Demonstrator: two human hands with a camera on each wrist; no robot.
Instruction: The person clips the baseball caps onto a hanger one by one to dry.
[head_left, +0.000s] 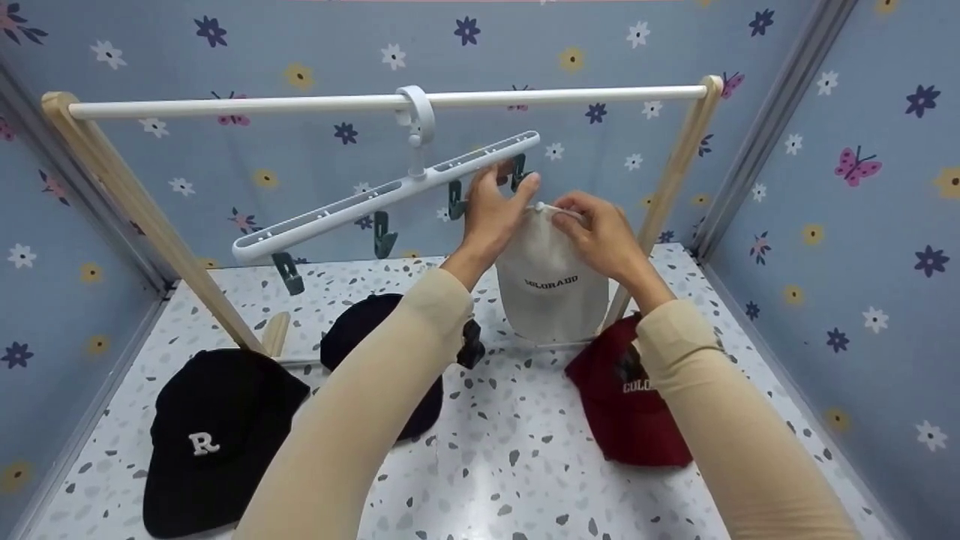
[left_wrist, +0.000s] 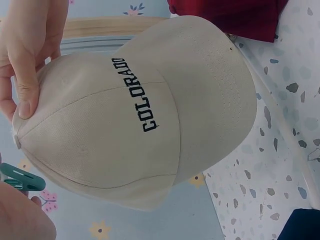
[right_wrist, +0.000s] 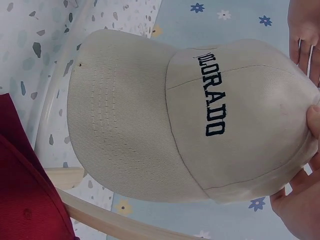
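Observation:
A cream cap [head_left: 555, 289] lettered COLORADO hangs brim down from the right hand [head_left: 604, 236], whose thumb and fingers pinch its top edge. In the left wrist view the cap [left_wrist: 145, 120] spans the middle, with the right hand [left_wrist: 30, 60] at its crown. The left hand [head_left: 491, 217] is beside the cap's top, its fingers at the dark green clip [head_left: 519, 172] on the hanger's raised right end. The white hanger [head_left: 360, 201] hooks over the rail and tilts down to the left. In the right wrist view the cap [right_wrist: 200, 120] lies between the hands.
A black cap [head_left: 217, 427] with an R lies at left, a dark navy cap [head_left: 364, 322] partly behind the left sleeve, and a red cap [head_left: 630, 405] under the right forearm. The white rail [head_left: 240, 107] rests on wooden posts. Other green clips [head_left: 384, 234] hang from the hanger.

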